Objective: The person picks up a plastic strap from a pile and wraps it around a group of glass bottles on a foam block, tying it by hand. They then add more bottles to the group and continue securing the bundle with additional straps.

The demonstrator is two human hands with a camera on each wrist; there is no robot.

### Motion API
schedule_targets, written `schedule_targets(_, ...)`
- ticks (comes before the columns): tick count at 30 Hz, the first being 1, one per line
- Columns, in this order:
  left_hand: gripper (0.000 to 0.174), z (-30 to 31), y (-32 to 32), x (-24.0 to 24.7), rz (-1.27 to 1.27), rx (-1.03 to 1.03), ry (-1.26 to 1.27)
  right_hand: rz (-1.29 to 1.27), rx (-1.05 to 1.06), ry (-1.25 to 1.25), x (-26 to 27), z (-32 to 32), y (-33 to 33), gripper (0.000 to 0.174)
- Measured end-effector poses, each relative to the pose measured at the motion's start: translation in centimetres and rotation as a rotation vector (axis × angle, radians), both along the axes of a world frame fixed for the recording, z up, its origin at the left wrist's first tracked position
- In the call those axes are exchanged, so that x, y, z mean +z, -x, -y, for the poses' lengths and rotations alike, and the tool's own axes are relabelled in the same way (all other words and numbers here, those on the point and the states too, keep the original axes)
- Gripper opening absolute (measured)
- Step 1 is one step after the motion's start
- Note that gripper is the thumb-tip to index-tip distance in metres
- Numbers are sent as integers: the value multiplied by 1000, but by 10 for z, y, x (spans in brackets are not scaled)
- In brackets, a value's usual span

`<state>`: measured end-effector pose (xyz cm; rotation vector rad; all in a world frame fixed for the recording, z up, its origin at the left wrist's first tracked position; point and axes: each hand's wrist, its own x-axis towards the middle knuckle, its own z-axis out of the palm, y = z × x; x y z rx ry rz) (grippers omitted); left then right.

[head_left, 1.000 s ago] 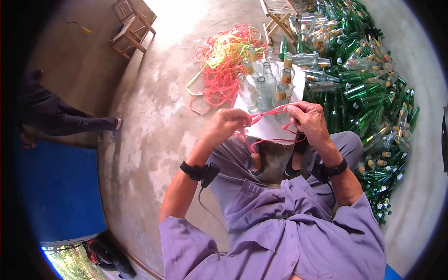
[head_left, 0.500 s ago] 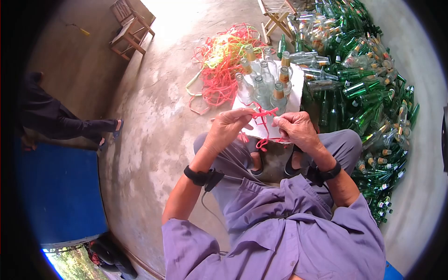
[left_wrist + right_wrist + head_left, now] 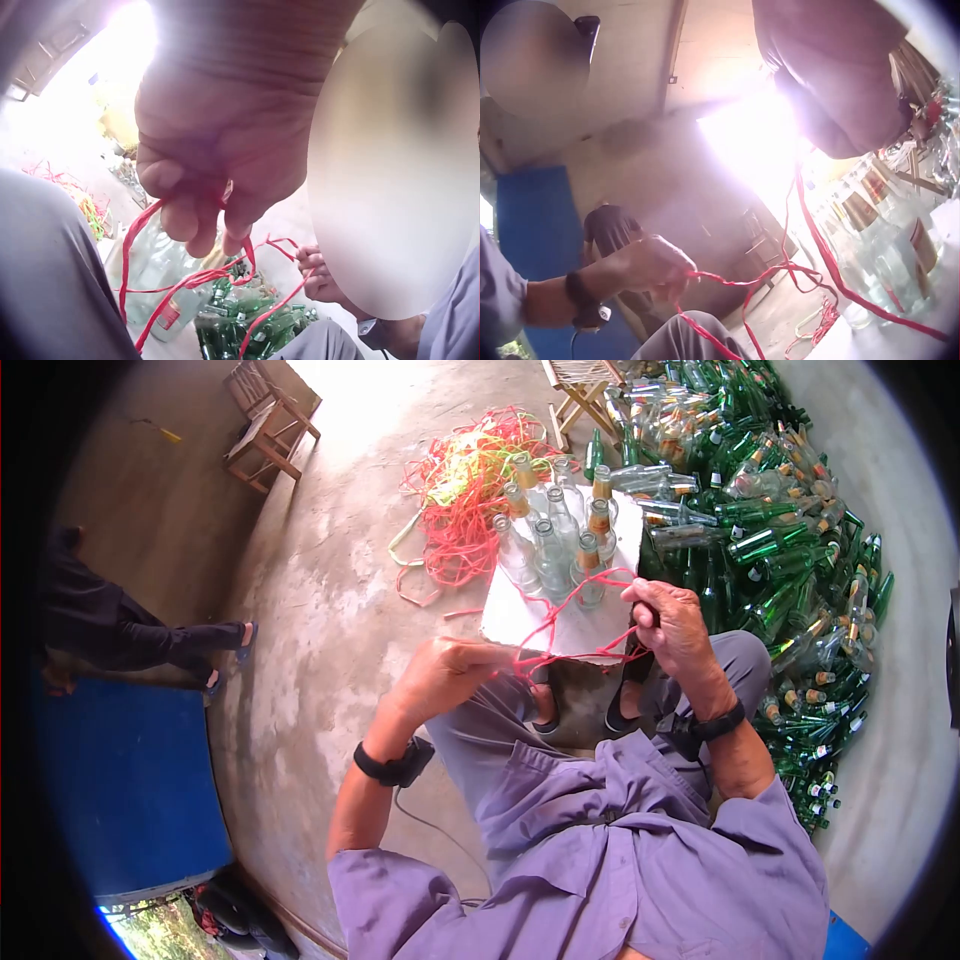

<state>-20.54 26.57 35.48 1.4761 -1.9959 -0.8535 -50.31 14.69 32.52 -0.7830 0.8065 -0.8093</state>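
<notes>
Your left hand (image 3: 445, 672) pinches the red cord (image 3: 201, 278) between thumb and fingers; the fingers of your right hand (image 3: 672, 622) are curled on the same cord. The cord spans the gap between both sets of fingers and crosses itself there, with loose strands trailing from the left fingertips. Just beyond the fingers, clear glass bottles (image 3: 552, 560) stand upright on a white board (image 3: 510, 615); whether the cord touches the nearest one cannot be told.

Handling: expect the cord to be light, thin and limp. It is unlikely to hold a shape by itself, so a loop may collapse if either pinch slackens. Its surface may slip; take hold between thumb pad and forefinger, close to the crossing. Treat the bottles as rigid, smooth and breakable: grasp them around the body, and avoid jerking the cord against their necks.
</notes>
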Motion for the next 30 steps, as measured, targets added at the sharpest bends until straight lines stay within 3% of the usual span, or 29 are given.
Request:
schedule_targets(2, 26, -5, -20, -7, 98, 107, 15, 31, -75, 37, 1, 3, 11, 23)
schedule_targets(5, 17, -7, -61, -18, 130, 416, -81, 63, -130, 44, 2, 8, 30, 23)
schedule_targets(11, 18, -11, -147, -50, -266, 845, -156, 101, -209, 102, 14, 17, 69, 24)
schedule_targets(14, 19, -15, -168, -77, -87, 906, -183, -33, -108, 173, 18, 10, 66, 24)
schedule_targets(19, 19, -14, -145, -85, -125, 839, -258, 54, -88, 186, 24, 0, 48, 25)
schedule_targets(22, 20, -13, -151, -92, -46, 862, -203, 46, -90, 219, 22, 2, 45, 26)
schedule_targets(24, 22, -13, -160, -100, 108, 756, -87, 68, -82, 222, 23, 2, 45, 26)
schedule_targets(26, 25, -12, -159, -102, 57, 731, -85, 86, -80, 223, 27, 1, 44, 27)
schedule_targets(30, 31, 8, -105, -64, 55, 563, -126, 121, -53, 216, 39, -3, 36, 26)
